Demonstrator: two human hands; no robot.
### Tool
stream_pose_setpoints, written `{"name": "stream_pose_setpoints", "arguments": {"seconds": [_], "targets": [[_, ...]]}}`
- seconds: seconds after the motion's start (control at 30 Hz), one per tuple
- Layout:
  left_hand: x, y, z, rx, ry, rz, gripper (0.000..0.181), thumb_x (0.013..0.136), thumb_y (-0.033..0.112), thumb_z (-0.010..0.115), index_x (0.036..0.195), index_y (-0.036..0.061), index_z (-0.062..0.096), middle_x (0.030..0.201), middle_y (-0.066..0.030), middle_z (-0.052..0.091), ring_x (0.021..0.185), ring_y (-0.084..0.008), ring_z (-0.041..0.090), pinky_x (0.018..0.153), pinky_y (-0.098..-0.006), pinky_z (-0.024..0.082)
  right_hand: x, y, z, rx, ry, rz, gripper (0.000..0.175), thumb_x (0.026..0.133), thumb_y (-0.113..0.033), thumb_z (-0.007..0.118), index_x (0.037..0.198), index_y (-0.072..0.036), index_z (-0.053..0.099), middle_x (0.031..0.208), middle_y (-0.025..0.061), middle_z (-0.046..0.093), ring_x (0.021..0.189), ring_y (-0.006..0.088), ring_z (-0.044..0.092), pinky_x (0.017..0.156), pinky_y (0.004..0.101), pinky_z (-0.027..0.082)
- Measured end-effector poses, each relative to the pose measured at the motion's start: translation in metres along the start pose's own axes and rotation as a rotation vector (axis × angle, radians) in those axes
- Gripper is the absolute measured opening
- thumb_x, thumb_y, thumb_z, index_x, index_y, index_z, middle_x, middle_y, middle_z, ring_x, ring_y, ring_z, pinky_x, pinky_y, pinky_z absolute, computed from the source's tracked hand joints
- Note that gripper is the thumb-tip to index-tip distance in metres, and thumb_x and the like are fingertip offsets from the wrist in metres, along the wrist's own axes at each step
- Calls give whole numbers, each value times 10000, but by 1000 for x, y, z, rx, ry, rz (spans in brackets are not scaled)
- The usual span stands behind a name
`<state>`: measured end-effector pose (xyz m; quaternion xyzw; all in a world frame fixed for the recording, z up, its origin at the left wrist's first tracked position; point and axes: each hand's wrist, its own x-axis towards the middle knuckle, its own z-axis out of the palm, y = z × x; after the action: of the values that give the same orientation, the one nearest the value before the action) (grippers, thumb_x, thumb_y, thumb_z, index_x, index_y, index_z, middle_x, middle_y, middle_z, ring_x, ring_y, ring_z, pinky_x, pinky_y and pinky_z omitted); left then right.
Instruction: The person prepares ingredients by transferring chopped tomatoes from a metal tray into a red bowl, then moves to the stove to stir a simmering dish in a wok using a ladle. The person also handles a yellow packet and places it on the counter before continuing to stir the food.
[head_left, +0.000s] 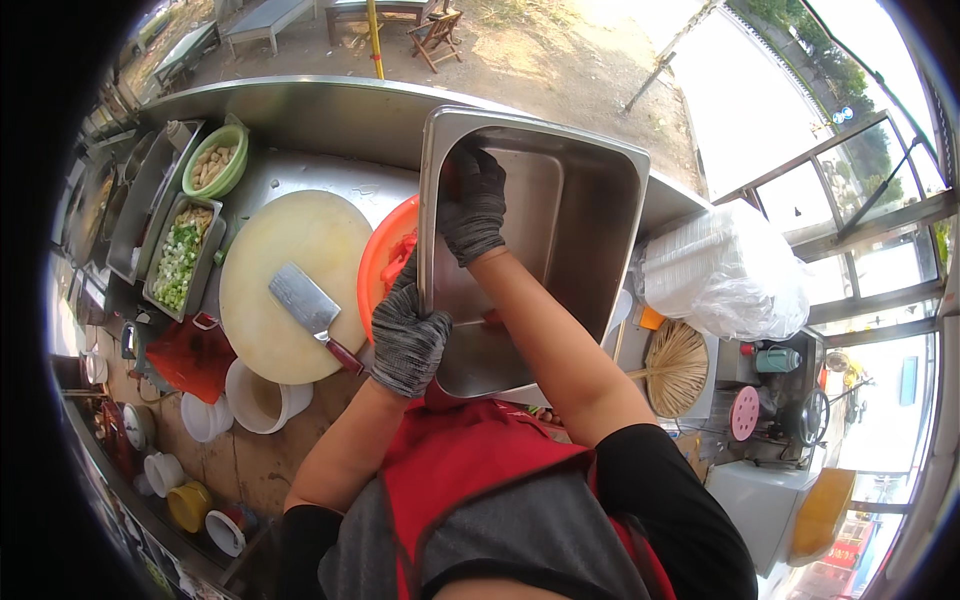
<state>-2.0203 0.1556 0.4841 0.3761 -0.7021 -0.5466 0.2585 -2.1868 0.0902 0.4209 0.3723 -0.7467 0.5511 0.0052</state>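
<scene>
A deep stainless steel food pan (559, 195) is tipped on its side in front of me, its opening turned towards me. My left hand (411, 341), in a grey knitted glove, grips its left rim. Inside, my right hand (476, 199), gloved alike, reaches to the upper left wall; its fingertips are in shadow, so any hold is hidden. A small reddish patch (493, 319) shows low in the pan. Partly covered by the pan, an orange basin (369, 277) holds red pieces (397, 262). On the round cutting board (255, 247) lies a cleaver (304, 298), handle towards my left hand.
Left are a tray of chopped scallions (176, 259), a green bowl of pale pieces (214, 166) and white buckets (259, 401). Bagged plastic containers (712, 270) and a palm-leaf fan (677, 367) lie right. A raised metal edge (330, 105) bounds the counter's far side.
</scene>
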Motion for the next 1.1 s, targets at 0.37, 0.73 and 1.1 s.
{"name": "stream_pose_setpoints", "arguments": {"seconds": [0.37,0.73,1.1], "targets": [[33,38,4,439,69,415,705,631,-168,426,1322,-31,402,1345,-138,455,1104,-140,519,899,-213,400,-36,52,-58,10,-373,-199,394,717,-338,691,1043,-127,623,1112,159,560,1051,348,509,905,438,424],[41,51,41,494,170,681,622,702,-52,545,1309,-23,411,1357,-219,401,1242,-343,413,1016,-327,342,-28,72,-22,502,-628,-97,614,793,-405,564,1308,-95,440,1335,205,417,1234,358,386,1038,441,298],[36,71,76,370,157,573,570,750,-43,484,1314,-10,414,1311,-203,443,1228,-340,416,1047,-370,302,-24,40,-43,-155,-686,-288,469,825,-339,533,1226,-103,477,1235,139,489,1159,310,440,1005,415,332]]}}
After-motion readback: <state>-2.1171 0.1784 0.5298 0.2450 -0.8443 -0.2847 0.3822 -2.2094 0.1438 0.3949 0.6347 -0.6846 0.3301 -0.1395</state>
